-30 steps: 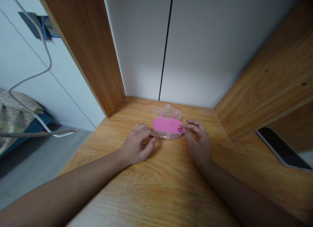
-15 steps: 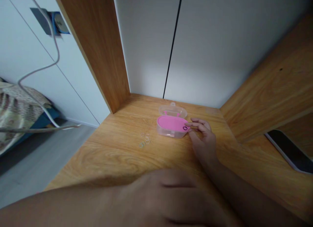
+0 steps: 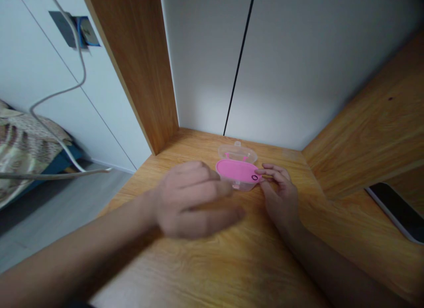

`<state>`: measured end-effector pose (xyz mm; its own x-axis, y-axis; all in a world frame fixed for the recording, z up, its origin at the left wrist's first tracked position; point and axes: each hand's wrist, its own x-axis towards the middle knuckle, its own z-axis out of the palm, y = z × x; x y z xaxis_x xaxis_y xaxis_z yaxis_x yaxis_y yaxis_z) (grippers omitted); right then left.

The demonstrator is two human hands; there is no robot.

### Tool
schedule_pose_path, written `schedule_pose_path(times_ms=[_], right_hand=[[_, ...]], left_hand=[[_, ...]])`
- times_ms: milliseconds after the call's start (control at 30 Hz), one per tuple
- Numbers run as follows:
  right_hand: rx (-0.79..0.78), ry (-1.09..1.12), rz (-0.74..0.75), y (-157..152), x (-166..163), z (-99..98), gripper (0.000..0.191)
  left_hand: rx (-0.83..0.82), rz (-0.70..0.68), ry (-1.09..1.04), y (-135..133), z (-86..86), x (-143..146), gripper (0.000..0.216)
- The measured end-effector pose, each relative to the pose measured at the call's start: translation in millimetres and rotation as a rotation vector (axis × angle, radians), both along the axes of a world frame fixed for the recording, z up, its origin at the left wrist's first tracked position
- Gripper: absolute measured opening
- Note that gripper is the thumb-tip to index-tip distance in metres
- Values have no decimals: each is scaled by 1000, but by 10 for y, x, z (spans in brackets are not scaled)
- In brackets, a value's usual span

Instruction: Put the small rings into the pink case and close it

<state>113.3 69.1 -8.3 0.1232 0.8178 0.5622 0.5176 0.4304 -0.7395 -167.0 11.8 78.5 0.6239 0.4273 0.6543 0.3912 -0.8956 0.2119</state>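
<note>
Plastic, clear below and pink on top, forms the small oval box (image 3: 245,185) that sits toward the far side of our wooden tabletop (image 3: 212,264). Near the right end of its pink panel (image 3: 233,170) we see a small black ring shape (image 3: 254,180). Behind, the box's clear lid (image 3: 237,152) stands folded open, with pink hinge pieces at its base. Our right hand (image 3: 281,193) is at the box's right end, thumb and forefinger nearly together and gripping the edge there, the other fingers loosely bent. Our left hand (image 3: 195,199), blurred, hangs in front and to the left, just overlapping the box in our view; it is half open, fingers curled and thumb apart, and we cannot tell whether it has hold of anything. Farther right, a dark-screened phone (image 3: 399,211) lies by the wooden side panel (image 3: 371,131). Beyond the box we face a white panel (image 3: 281,69); at far left, a pale cable (image 3: 54,93) hangs before a patterned cloth (image 3: 26,142).
</note>
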Motion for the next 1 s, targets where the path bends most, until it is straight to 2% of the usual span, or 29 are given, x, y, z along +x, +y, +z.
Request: schedule_pose_path(times_ms=[33, 67, 100, 167, 233, 367, 533, 700, 1000], right_hand=[[0, 1, 2, -2, 0, 1, 15], [2, 3, 5, -4, 0, 2, 15], [4, 7, 6, -7, 0, 3, 14], [6, 14, 7, -13, -1, 4, 14], [-1, 15, 10, -18, -2, 7, 14], [-19, 10, 17, -24, -4, 14, 14], [-20, 9, 35, -24, -1, 11, 14], [-18, 15, 35, -16, 7, -4, 13], [-23, 18, 35, -16, 0, 5, 13]], left_hand=[[129, -53, 37, 197, -92, -52, 19], [178, -18, 90, 375, -189, -103, 19], [160, 30, 154, 520, -283, -151, 18], [14, 36, 303, 686, -441, -230, 17], [-143, 3, 355, 708, -531, -269, 20], [-282, 17, 389, 620, -565, -246, 32], [-334, 21, 358, 632, -592, -207, 22], [-294, 16, 316, 662, -646, -194, 11], [-225, 62, 320, 715, -646, -216, 21]])
